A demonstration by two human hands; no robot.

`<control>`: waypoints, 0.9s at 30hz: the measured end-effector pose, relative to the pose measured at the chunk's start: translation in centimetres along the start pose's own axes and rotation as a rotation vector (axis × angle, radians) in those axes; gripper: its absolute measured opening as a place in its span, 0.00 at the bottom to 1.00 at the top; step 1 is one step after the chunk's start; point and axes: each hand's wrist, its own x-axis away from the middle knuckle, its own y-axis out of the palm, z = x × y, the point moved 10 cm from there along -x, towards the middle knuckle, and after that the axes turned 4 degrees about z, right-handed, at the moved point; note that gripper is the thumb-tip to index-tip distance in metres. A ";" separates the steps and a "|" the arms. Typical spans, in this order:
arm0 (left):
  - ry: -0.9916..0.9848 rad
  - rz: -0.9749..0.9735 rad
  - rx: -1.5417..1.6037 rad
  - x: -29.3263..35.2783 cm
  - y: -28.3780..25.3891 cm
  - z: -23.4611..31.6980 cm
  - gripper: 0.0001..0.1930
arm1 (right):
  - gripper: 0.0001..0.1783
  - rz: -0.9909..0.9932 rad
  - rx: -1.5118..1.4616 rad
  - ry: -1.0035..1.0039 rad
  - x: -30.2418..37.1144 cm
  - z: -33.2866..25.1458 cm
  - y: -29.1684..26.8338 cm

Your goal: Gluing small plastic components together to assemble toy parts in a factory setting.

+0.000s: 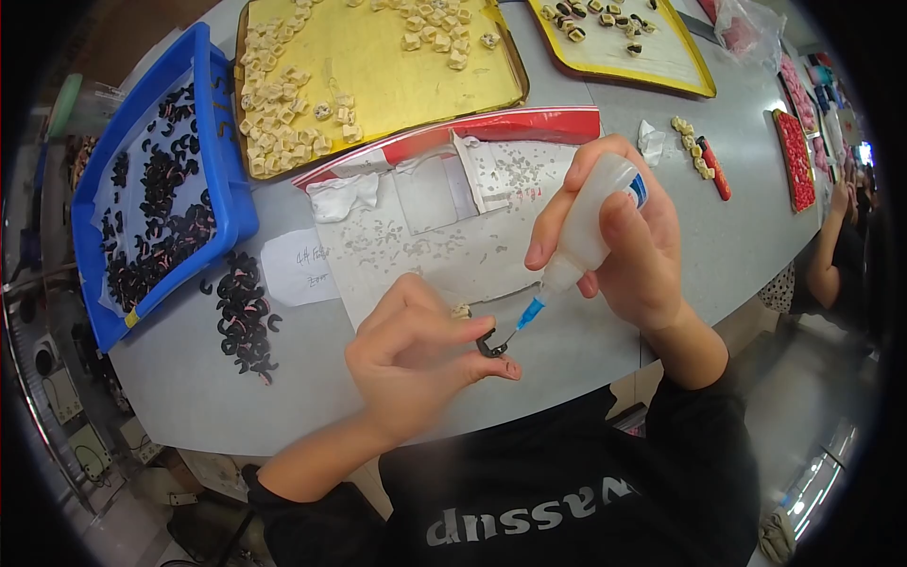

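Observation:
My left hand (416, 354) pinches a small black C-shaped piece (490, 344) between thumb and fingertips. A small cream-coloured piece (461, 310) shows just behind its fingers; I cannot tell whether the hand also holds it. My right hand (647, 246) is wrapped round a translucent squeeze bottle (597, 222), tipped down to the left. The thin needle of its blue dispensing tip (531, 313) reaches the black piece, at or very near its inner side. Below the hands lies a white sheet (416, 255) with many small grey flecks stuck on it.
On the left stand a blue bin (241, 180) of black curved pieces and a loose pile of black pieces (244, 317). Yellow trays (378, 66) (652, 61) with cream pieces are at the back. A red-handled tool (715, 170) and a red tray (795, 161) lie right. Another person's arm (829, 236) shows far right.

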 end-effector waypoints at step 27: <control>-0.029 -0.007 -0.020 0.0 0.1 -0.2 0.17 | 0.13 0.023 -0.010 -0.046 -0.1 0.2 -0.1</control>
